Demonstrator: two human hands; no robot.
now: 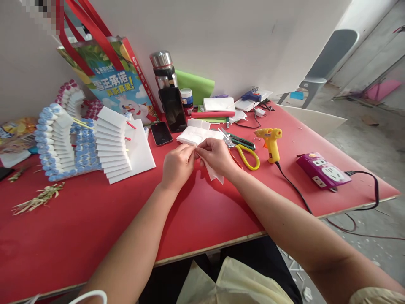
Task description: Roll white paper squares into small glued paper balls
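Above the red tabletop, my left hand and my right hand meet with fingertips pinched together. Both grip a thin white sheet of tissue paper, whose loose end hangs below my right hand. The pinched part is mostly hidden by my fingers. Just behind my hands lies a stack of white paper sheets. Scissors with yellow and orange handles rest right of my right hand, against a dark green utility knife. Farther right stands a yellow hot glue gun.
At left stand a white-and-blue folded paper model and stepped white foam boards. Behind are a patterned bag, a steel flask, and two phones, one upright, one flat. A purple power strip sits near the right edge.
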